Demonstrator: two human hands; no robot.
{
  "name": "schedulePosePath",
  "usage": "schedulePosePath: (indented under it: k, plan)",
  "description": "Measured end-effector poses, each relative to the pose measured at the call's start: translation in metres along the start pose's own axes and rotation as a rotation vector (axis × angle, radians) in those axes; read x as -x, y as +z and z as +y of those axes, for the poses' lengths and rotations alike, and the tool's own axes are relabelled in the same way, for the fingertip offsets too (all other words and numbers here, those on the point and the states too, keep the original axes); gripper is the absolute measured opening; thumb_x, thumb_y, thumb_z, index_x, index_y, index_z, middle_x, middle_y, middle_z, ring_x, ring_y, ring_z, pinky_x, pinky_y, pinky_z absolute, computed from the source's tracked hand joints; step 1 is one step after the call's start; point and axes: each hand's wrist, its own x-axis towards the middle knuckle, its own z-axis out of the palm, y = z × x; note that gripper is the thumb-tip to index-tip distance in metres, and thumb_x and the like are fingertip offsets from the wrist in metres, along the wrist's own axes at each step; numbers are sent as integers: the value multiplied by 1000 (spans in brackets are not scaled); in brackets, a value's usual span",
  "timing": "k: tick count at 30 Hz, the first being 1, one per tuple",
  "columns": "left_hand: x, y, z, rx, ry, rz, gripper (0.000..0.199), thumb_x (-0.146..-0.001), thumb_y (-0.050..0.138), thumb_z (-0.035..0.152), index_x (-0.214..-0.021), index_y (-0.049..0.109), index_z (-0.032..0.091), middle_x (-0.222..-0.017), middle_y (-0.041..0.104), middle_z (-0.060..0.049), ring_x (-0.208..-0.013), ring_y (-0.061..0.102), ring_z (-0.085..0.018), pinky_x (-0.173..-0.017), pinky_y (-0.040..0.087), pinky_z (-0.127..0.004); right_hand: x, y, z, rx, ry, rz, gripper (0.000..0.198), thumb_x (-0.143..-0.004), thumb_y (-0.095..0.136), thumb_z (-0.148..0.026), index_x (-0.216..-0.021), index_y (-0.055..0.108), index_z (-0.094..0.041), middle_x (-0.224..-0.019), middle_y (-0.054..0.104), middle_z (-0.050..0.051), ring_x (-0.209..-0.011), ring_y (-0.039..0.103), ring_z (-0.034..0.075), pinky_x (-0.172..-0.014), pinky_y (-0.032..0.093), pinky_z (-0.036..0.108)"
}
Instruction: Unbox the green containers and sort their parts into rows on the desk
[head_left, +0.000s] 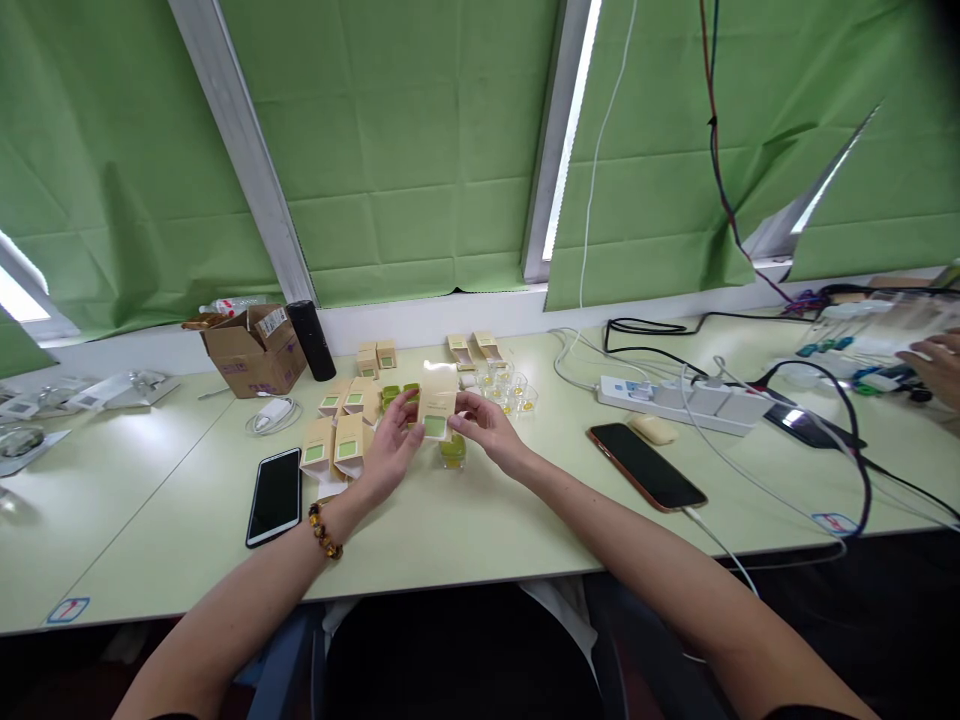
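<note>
My left hand point(391, 446) and my right hand point(489, 430) are closed on opposite sides of a small cream paper box point(435, 408). The box is held upright above the table, its top flap raised and a green label on its front. Just below it, a small clear glass cup with green contents point(452, 452) stands on the table. Similar cream boxes point(349, 445) with green labels stand to the left of my left hand. Beyond that hand sit green pieces point(397, 393), partly hidden. Clear cups with yellow bits point(514, 390) are grouped beyond my right hand.
A black-screened phone point(274, 497) lies at left, another phone point(646, 466) at right. A power strip point(679, 403) trails cables. A cardboard carton point(255, 352) and black cylinder point(311, 340) stand at the back left. Another person's hand point(937, 360) is at far right.
</note>
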Motion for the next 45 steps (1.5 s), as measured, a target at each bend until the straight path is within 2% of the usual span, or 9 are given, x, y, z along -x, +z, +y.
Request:
schedulePosePath:
  k: [3, 8, 12, 16, 19, 25, 31, 38, 45]
  plan:
    - [0, 3, 7, 44, -18, 11, 71, -90, 80, 48, -148, 50, 21, -141, 65, -16, -131, 63, -30, -108, 55, -44, 1, 1, 2, 15, -17, 14, 54, -85, 75, -69, -113, 71, -23, -112, 75, 9, -104, 69, 25, -92, 54, 39]
    - [-4, 2, 18, 430, -222, 22, 44, -103, 59, 45, -131, 62, 12, -130, 71, -19, -109, 72, -28, -92, 60, -43, 4, 2, -2, -139, -40, -23, 47, -91, 70, -65, -115, 73, -25, -108, 76, 8, -109, 70, 26, -99, 54, 41]
    - [-6, 2, 21, 523, -269, 30, 37, -103, 58, 40, -124, 64, 10, -119, 73, -18, -98, 73, -25, -87, 60, -40, 5, 2, -5, -189, -39, -22, 43, -90, 74, -61, -114, 75, -25, -111, 77, 8, -108, 71, 25, -101, 54, 41]
    - [-5, 3, 17, 418, -188, 53, 40, -97, 69, 45, -124, 58, 18, -113, 71, -12, -94, 70, -21, -77, 60, -34, 5, 3, -3, -176, 7, -19, 50, -87, 77, -63, -119, 74, -24, -111, 77, 9, -111, 70, 27, -100, 54, 42]
    - [-4, 3, 9, 195, -51, 137, 46, -92, 76, 52, -121, 53, 24, -111, 66, -5, -87, 66, -17, -68, 59, -30, 4, 4, 0, -156, 44, -8, 56, -85, 78, -64, -124, 72, -24, -116, 77, 10, -113, 69, 28, -102, 52, 44]
    - [0, 3, 2, -132, 113, 109, 42, -97, 69, 53, -122, 53, 23, -125, 63, -10, -86, 63, -15, -68, 58, -29, 2, 8, -1, -194, 86, -32, 57, -82, 82, -65, -122, 74, -25, -116, 78, 9, -108, 71, 28, -101, 54, 45]
    - [7, 3, 6, -129, 133, -57, 49, -99, 66, 44, -142, 51, 25, -137, 60, -12, -114, 60, -23, -92, 56, -36, 0, 6, 0, -298, 94, -12, 51, -81, 82, -63, -114, 78, -23, -117, 79, 8, -106, 72, 27, -100, 55, 42]
    - [8, 3, 1, -173, 136, -16, 46, -99, 65, 39, -140, 49, 26, -139, 57, -13, -118, 60, -24, -94, 54, -37, 2, 9, 0, -319, 75, -38, 55, -81, 83, -62, -121, 75, -26, -122, 78, 8, -114, 71, 29, -106, 54, 45]
    - [9, 4, 1, -183, 118, -8, 44, -99, 65, 38, -138, 48, 25, -138, 57, -13, -120, 61, -25, -97, 55, -39, 2, 7, 1, -196, 59, -23, 57, -82, 81, -65, -125, 72, -27, -126, 76, 9, -114, 71, 29, -103, 55, 46]
